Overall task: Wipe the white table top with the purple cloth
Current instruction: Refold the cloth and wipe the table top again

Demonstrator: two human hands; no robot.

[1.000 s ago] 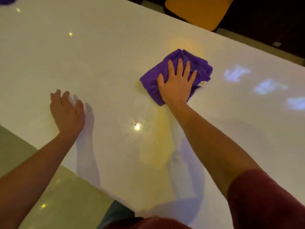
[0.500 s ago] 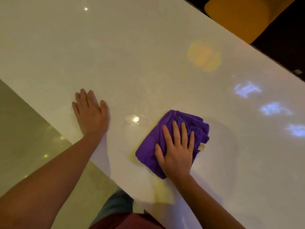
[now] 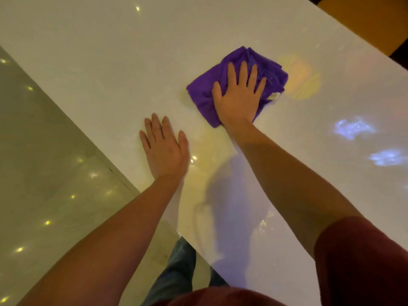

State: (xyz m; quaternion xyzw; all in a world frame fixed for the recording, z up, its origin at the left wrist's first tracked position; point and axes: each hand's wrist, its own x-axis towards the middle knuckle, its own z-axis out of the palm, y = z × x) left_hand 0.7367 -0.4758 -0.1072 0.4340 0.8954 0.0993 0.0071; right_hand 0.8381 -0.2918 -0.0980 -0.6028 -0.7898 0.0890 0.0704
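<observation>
A crumpled purple cloth [image 3: 267, 69] lies on the glossy white table top [image 3: 110, 62], out toward its middle. My right hand [image 3: 239, 97] presses flat on the cloth's near half, fingers spread, palm down. A small white tag sticks out at the cloth's right side. My left hand [image 3: 165, 149] rests flat on the bare table close to the near edge, fingers apart, holding nothing, a short way left of and nearer than the cloth.
The table's near edge [image 3: 92, 151] runs diagonally from upper left to lower middle, with shiny pale floor [image 3: 44, 173] beyond it. A yellow chair [image 3: 373, 21] stands past the far edge at upper right. Light reflections dot the surface.
My right hand has pushed the cloth away from the near edge, out toward the table's middle, after pulling it in before. My left hand stays planted flat near the edge.
</observation>
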